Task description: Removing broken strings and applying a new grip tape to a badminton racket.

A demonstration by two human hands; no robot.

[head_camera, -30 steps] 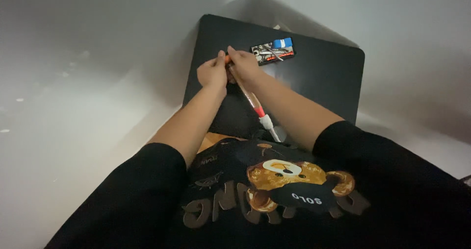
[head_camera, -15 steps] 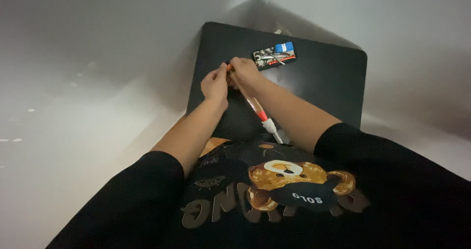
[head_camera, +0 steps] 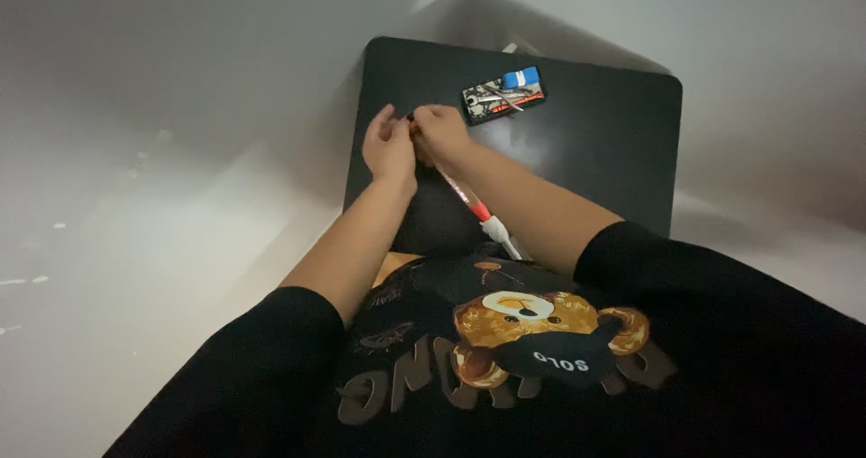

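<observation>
My left hand [head_camera: 390, 147] and my right hand [head_camera: 441, 132] meet over the near left part of a black table [head_camera: 595, 151]. Both pinch something small and dark between their fingertips; it is too small to name. A long thin tool [head_camera: 478, 210] with a clear, red and white handle lies under my right forearm, its handle toward my chest. Whether my right hand grips its far end is hidden by the fingers.
A small flat tool kit [head_camera: 503, 95] with metal pieces and a blue part lies on the table just beyond my right hand. White walls meet in a corner behind the table. A pale floor lies to the left.
The hands have stayed together at the same spot on the table, with only small finger shifts. The view has tilted slightly, so the table sits a little lower in frame.
</observation>
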